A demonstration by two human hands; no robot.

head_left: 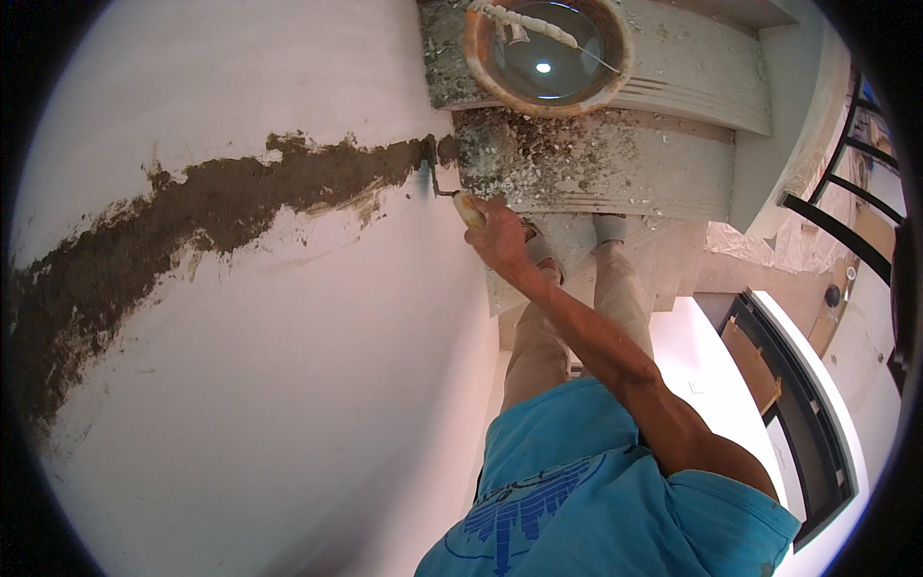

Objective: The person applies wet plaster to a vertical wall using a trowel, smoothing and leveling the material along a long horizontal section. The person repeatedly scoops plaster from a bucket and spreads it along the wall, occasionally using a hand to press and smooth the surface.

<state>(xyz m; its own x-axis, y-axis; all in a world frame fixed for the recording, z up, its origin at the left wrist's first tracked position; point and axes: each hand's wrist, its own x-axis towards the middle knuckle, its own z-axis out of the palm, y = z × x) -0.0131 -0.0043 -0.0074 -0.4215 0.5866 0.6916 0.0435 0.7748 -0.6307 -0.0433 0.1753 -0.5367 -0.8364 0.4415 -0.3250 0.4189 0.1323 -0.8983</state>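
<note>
A white wall [288, 385] is crossed by a rough band of brown mortar [192, 207], against whose end, beside the spattered step [596, 168] bearing a bucket [546, 53], a trowel [444, 183] is pressed, its handle gripped by the closed right hand [498, 238].

Rough brown mortar [221, 207] on smooth matt plastered wall [288, 385]

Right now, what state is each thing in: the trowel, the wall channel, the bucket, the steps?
Right hand: closed around the trowel handle.
Trowel: held, blade pressed to the wall at the mortar strip's end.
Mortar strip: dark, rough, filling a long channel in the white wall.
Bucket: upright, holding water, a stick across it.
Steps: spattered with mortar.
Left hand: not in view.
</note>
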